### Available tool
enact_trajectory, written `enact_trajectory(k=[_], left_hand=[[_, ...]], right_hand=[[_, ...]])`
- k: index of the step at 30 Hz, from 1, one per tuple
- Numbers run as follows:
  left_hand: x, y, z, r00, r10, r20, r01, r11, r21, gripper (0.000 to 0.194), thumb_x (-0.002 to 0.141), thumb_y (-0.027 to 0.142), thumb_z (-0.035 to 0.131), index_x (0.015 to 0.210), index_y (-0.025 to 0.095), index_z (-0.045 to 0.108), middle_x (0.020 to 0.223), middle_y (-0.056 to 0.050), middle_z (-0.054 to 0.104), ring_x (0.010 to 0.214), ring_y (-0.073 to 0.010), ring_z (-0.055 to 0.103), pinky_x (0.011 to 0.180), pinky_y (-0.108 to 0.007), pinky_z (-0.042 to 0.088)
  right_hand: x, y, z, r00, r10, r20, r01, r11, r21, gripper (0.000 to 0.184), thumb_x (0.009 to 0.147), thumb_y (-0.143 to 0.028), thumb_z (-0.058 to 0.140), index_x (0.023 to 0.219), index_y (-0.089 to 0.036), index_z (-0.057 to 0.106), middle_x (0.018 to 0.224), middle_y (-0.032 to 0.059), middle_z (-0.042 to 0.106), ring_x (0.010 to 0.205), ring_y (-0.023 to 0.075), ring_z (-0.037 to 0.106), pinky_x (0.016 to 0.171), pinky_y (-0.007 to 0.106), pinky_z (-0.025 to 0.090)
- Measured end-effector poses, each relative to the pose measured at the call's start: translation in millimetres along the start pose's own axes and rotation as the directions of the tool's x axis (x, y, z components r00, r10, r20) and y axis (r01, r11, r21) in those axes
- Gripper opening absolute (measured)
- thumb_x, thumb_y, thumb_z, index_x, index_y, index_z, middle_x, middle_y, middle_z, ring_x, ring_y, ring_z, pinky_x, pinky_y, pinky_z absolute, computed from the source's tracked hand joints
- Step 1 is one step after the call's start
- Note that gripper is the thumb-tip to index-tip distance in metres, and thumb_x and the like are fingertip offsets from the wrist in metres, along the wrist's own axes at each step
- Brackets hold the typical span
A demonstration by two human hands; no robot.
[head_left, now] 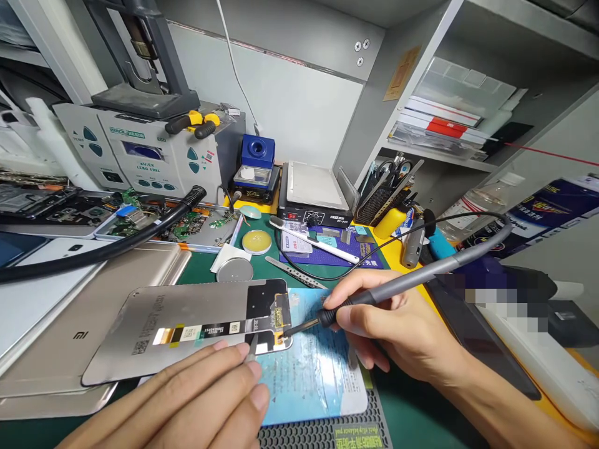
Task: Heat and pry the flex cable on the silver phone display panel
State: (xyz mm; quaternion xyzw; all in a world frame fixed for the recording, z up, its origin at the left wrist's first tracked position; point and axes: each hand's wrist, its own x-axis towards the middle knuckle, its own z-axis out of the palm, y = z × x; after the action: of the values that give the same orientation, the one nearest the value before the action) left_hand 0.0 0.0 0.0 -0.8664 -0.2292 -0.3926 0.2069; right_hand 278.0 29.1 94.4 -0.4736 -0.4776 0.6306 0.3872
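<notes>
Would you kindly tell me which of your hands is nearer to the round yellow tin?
Right. The right hand, holding the soldering iron, lies below-right of the round yellow tin; the left hand sits farther, near the bottom edge.

The left hand (187, 405) is running off the bottom edge and covering most of the thin metal tool (253, 348) it is pinching, while a pixelated blur is masking the dark objects (505, 293) beside the right forearm.
</notes>
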Motion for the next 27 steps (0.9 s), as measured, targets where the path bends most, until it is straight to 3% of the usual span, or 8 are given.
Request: enact_trajectory(k=[9,18,27], left_hand=[[0.4,0.2,2.4,1.0,-0.005,-0.027,0.005,1.0,-0.001,0.047,0.084,0.017,0.054,0.13,0.026,0.064,0.155,0.0,0.047,0.117,-0.021,0.067,0.08,-0.036,0.067],[0.6,-0.4,2.1,0.998,-0.016,-0.056,0.014,0.999,-0.043,0.039,0.086,0.017,0.056,0.121,0.028,0.069,0.146,0.004,0.057,0.099,-0.0223,0.074,0.075,-0.036,0.069],[-1.4,-0.9,1.0,1.0,-0.011,-0.028,0.011,1.0,-0.007,0.051,0.08,0.014,0.055,0.127,0.028,0.066,0.154,0.002,0.048,0.098,-0.0216,0.075,0.073,-0.036,0.071]], right_hand=[[-0.3,-0.6,-0.3,1.0,0.009,0.012,-0.009,1.0,0.009,0.007,0.072,-0.016,0.076,0.079,-0.016,0.077,0.062,0.0005,0.07,0.031,0.0053,0.052,0.028,0.011,0.038],[1.3,-2.4,1.2,1.0,-0.003,0.005,0.003,1.0,-0.002,0.008,0.072,-0.018,0.076,0.079,-0.015,0.076,0.059,0.0002,0.068,0.031,0.0062,0.052,0.028,0.012,0.039],[-1.0,-2.2,1.6,1.0,-0.009,-0.001,0.009,0.999,-0.033,0.008,0.073,-0.019,0.077,0.079,-0.015,0.076,0.061,0.0006,0.069,0.032,0.0058,0.052,0.029,0.012,0.039]])
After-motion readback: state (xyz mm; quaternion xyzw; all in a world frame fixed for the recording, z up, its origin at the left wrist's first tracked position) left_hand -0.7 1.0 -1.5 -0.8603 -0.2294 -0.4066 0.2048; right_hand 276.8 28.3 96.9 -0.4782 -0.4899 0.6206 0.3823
